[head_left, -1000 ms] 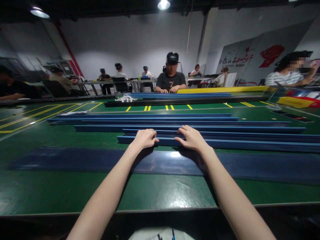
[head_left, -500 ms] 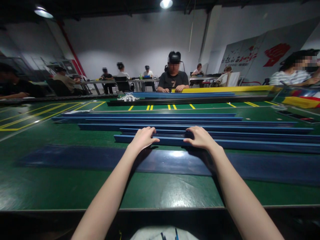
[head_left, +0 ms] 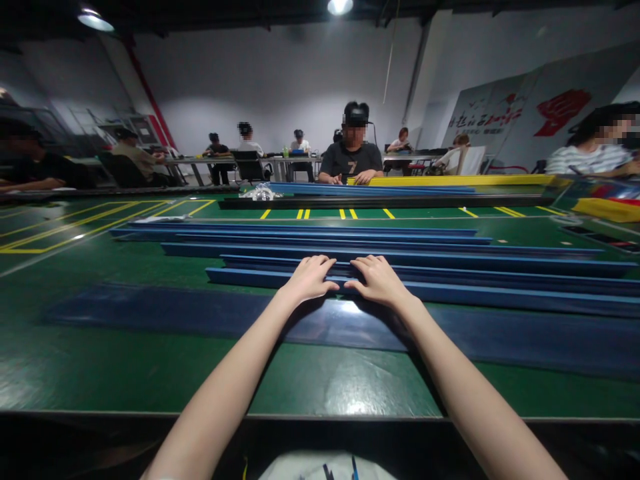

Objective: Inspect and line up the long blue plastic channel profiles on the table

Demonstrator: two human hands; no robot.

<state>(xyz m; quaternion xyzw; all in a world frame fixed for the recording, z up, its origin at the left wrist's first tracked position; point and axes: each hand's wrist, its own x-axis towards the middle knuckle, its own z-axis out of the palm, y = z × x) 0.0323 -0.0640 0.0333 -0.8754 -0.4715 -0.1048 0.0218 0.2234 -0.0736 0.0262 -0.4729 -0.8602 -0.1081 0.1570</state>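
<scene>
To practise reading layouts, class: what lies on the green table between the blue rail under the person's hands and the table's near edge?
Head view: beside the blue rail, a flat dark blue strip, then bare green table.

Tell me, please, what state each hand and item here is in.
Left hand, palm down on nearest blue strip.
Right hand, palm down on the same strip.
Nearest blue strip, lying flat on the green table.
Other blue strips, lying parallel behind.
Dark mat, spread flat.

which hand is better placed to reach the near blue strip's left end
Left, likely: the left hand rests on the near blue strip closer to that end than the right hand beside it.
</scene>
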